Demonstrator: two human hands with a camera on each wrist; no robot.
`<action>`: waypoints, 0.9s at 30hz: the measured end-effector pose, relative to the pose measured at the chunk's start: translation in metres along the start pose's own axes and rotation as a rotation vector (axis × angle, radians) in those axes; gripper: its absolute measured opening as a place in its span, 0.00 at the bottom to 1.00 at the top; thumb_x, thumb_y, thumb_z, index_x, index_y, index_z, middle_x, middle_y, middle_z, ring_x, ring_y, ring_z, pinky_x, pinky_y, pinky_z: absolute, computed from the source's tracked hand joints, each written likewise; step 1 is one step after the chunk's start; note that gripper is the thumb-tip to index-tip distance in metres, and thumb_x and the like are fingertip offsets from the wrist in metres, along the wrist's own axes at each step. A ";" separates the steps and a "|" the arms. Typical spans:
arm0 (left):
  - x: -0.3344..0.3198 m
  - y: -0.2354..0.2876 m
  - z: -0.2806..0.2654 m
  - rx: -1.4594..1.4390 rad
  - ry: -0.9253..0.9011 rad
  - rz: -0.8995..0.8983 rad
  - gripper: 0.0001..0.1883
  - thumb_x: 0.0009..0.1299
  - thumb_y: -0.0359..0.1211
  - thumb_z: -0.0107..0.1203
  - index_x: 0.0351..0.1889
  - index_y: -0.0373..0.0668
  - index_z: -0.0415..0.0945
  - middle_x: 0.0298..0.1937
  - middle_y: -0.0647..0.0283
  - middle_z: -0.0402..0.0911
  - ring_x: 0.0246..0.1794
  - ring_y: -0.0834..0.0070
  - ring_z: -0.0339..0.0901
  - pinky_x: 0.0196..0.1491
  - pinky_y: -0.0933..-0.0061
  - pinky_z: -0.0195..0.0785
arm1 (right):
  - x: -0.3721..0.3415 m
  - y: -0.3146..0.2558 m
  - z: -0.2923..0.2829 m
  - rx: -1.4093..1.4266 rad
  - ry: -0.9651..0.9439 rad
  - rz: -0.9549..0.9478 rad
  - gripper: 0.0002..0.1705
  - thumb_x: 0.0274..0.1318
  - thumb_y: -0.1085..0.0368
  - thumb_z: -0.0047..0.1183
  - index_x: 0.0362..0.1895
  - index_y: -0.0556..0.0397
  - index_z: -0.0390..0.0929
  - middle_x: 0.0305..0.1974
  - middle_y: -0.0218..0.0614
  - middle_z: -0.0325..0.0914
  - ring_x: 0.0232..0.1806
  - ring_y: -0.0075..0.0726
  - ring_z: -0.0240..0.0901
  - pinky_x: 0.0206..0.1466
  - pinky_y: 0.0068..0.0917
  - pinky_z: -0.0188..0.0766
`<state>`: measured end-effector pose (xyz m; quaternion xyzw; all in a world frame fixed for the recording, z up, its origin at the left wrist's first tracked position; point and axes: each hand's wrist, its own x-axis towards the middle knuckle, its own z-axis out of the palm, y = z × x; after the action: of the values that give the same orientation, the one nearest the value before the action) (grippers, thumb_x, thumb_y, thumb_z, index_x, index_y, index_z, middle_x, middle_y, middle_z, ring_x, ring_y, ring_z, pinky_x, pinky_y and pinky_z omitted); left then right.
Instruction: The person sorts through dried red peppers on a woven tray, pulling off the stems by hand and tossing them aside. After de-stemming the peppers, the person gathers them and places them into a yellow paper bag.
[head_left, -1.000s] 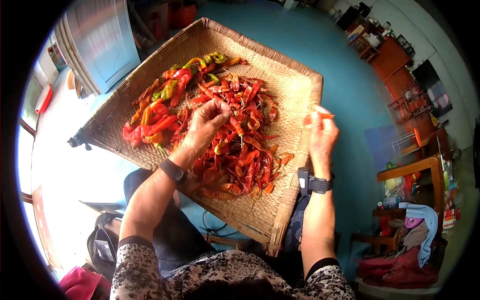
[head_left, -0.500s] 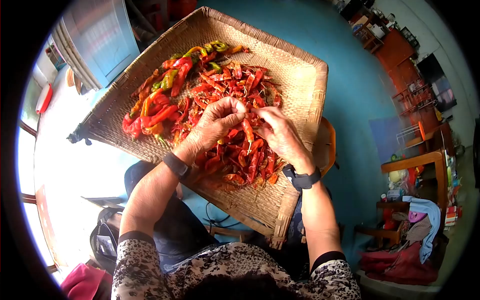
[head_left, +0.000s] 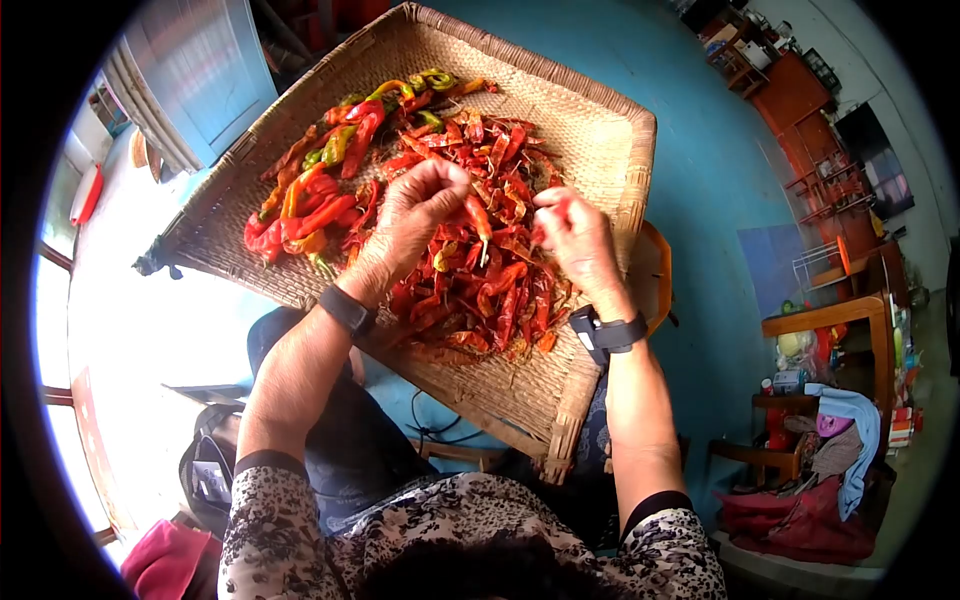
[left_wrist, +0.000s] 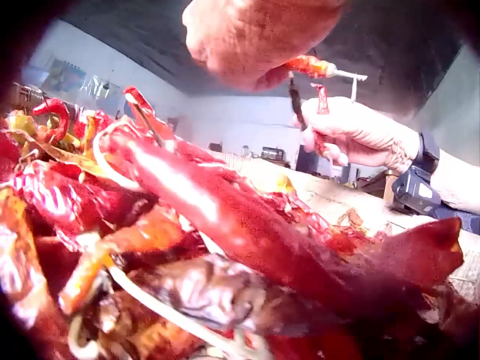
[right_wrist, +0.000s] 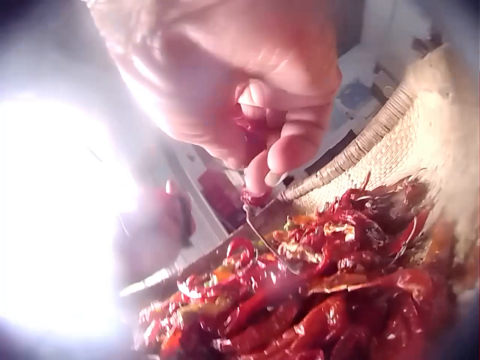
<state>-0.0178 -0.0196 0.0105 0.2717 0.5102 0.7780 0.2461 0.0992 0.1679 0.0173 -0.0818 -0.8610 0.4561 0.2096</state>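
Observation:
My left hand [head_left: 425, 215] is over the pile of dried red chili peppers [head_left: 500, 300] in a woven tray [head_left: 600, 115]. It pinches an orange-red chili pepper [head_left: 477, 214], whose pale stem points down; the left wrist view shows that pepper [left_wrist: 311, 66] sticking out beneath the hand. To the right, level with it, my right hand [head_left: 580, 245] curls its fingers round a dried red chili pepper [right_wrist: 253, 135]. A thin stem [right_wrist: 262, 236] hangs below those fingertips in the right wrist view. The two hands stand apart, with dried chilies under both.
Larger, fresher red, orange and green peppers [head_left: 325, 215] lie along the tray's left side. The tray sits over the person's legs. An orange-edged seat [head_left: 655, 275] shows beyond its right rim. A wooden chair [head_left: 830, 320] piled with clothes stands at the right.
From beyond the tray's right rim, my right hand came in beside the left over the pile, then drew slightly back right. My left hand stayed over the chilies; an orange-red chili now shows in it.

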 end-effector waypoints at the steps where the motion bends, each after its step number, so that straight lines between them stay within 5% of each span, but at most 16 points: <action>1: 0.002 -0.001 -0.003 0.082 0.045 0.067 0.02 0.72 0.27 0.51 0.38 0.42 0.74 0.32 0.75 0.74 0.32 0.89 0.69 0.38 0.84 0.68 | 0.002 -0.001 -0.009 0.093 0.106 0.059 0.09 0.61 0.68 0.49 0.46 0.49 0.74 0.25 0.27 0.74 0.22 0.21 0.73 0.21 0.19 0.71; 4: 0.004 -0.005 -0.008 0.144 0.079 0.070 0.02 0.71 0.25 0.50 0.38 0.41 0.73 0.32 0.75 0.72 0.33 0.89 0.68 0.38 0.84 0.67 | 0.009 0.008 -0.045 -0.001 0.447 0.035 0.14 0.63 0.67 0.48 0.52 0.52 0.70 0.24 0.29 0.74 0.22 0.21 0.74 0.21 0.22 0.71; 6: 0.007 -0.011 -0.016 0.180 0.023 0.029 0.03 0.72 0.27 0.50 0.40 0.41 0.73 0.36 0.74 0.75 0.36 0.87 0.71 0.42 0.80 0.70 | 0.005 0.014 -0.073 -0.236 0.630 -0.024 0.13 0.62 0.65 0.48 0.50 0.53 0.70 0.24 0.35 0.77 0.22 0.30 0.76 0.23 0.32 0.72; 8: 0.004 -0.011 -0.010 0.216 0.041 0.042 0.03 0.72 0.26 0.49 0.41 0.41 0.73 0.35 0.73 0.74 0.36 0.87 0.71 0.42 0.80 0.70 | -0.004 0.015 -0.094 -0.737 0.639 0.094 0.16 0.61 0.62 0.50 0.50 0.55 0.69 0.23 0.40 0.78 0.22 0.43 0.77 0.27 0.41 0.72; 9: 0.006 -0.014 -0.010 0.258 0.049 0.079 0.03 0.73 0.25 0.49 0.41 0.41 0.73 0.34 0.73 0.74 0.34 0.86 0.71 0.41 0.80 0.71 | -0.006 0.014 -0.094 -0.736 0.642 0.085 0.16 0.61 0.62 0.50 0.50 0.55 0.69 0.23 0.40 0.78 0.22 0.43 0.77 0.27 0.41 0.72; 12: 0.008 -0.017 -0.012 0.273 0.014 0.053 0.03 0.73 0.26 0.48 0.41 0.41 0.72 0.34 0.72 0.74 0.34 0.86 0.71 0.41 0.79 0.71 | -0.012 0.012 -0.090 -1.177 0.601 0.054 0.25 0.55 0.63 0.56 0.56 0.56 0.67 0.38 0.46 0.76 0.41 0.48 0.73 0.43 0.40 0.70; 14: 0.006 -0.019 -0.009 0.248 0.010 0.065 0.03 0.73 0.26 0.48 0.42 0.40 0.72 0.34 0.72 0.74 0.34 0.85 0.72 0.40 0.79 0.71 | -0.008 0.006 -0.078 -0.726 0.453 -0.045 0.27 0.55 0.61 0.57 0.56 0.59 0.68 0.42 0.47 0.75 0.45 0.42 0.71 0.51 0.38 0.69; 17: 0.002 -0.015 -0.001 0.318 0.031 0.057 0.02 0.71 0.24 0.49 0.40 0.39 0.71 0.33 0.72 0.73 0.32 0.87 0.69 0.38 0.82 0.68 | -0.007 -0.013 -0.029 -0.001 -0.043 0.116 0.36 0.56 0.45 0.56 0.59 0.57 0.68 0.42 0.42 0.79 0.41 0.33 0.77 0.44 0.30 0.75; 20: 0.001 -0.018 0.002 0.292 0.042 0.037 0.02 0.71 0.24 0.50 0.40 0.39 0.72 0.34 0.71 0.74 0.35 0.86 0.71 0.39 0.82 0.69 | -0.008 -0.019 0.004 -0.086 -0.267 -0.007 0.27 0.56 0.55 0.59 0.54 0.57 0.70 0.32 0.41 0.81 0.30 0.37 0.79 0.35 0.30 0.76; 24: -0.002 -0.008 0.008 0.220 -0.007 -0.002 0.03 0.72 0.26 0.49 0.41 0.38 0.72 0.34 0.70 0.74 0.36 0.84 0.72 0.41 0.80 0.70 | -0.008 -0.011 0.022 -0.165 -0.203 -0.084 0.17 0.54 0.66 0.58 0.47 0.57 0.71 0.26 0.45 0.77 0.26 0.44 0.76 0.28 0.35 0.70; 27: 0.002 -0.004 0.000 0.376 0.060 0.138 0.07 0.73 0.29 0.49 0.44 0.37 0.72 0.35 0.67 0.77 0.37 0.81 0.75 0.41 0.76 0.71 | -0.005 -0.006 0.010 -0.127 -0.130 -0.086 0.13 0.54 0.69 0.57 0.44 0.56 0.72 0.22 0.35 0.74 0.22 0.31 0.70 0.26 0.28 0.67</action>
<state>-0.0189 -0.0172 0.0070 0.3241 0.6338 0.6917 0.1218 0.1002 0.1552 0.0158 -0.0279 -0.9028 0.3954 0.1671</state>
